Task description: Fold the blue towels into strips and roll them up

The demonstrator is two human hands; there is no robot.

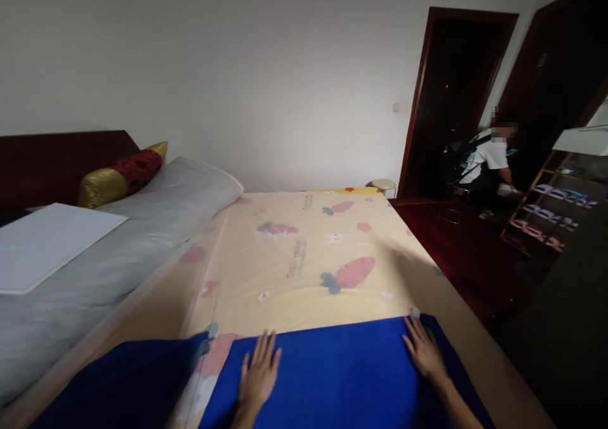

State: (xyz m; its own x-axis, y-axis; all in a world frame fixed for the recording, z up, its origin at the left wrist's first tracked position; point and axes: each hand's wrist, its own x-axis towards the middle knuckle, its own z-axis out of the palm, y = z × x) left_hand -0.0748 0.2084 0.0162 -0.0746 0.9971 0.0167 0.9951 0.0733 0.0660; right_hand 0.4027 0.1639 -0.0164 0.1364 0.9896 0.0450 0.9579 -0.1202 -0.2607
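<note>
A bright blue cloth [332, 372] lies flat on the near end of a bed covered by a pale yellow sheet [304, 258] printed with pink carrots. My left hand [259, 372] presses flat on the cloth, fingers spread, close to its left edge. My right hand [425, 350] rests flat near the cloth's far right corner. Another part of blue fabric [128, 378] lies bunched at the lower left.
A grey quilt [142, 232] with a white board [42, 242] on it and a red-gold pillow [123, 172] lie at the left by a dark headboard. A person [491, 160] sits by the dark doorway at the right. A small stool [384, 185] stands beyond the bed. A shelf [555, 213] stands at right.
</note>
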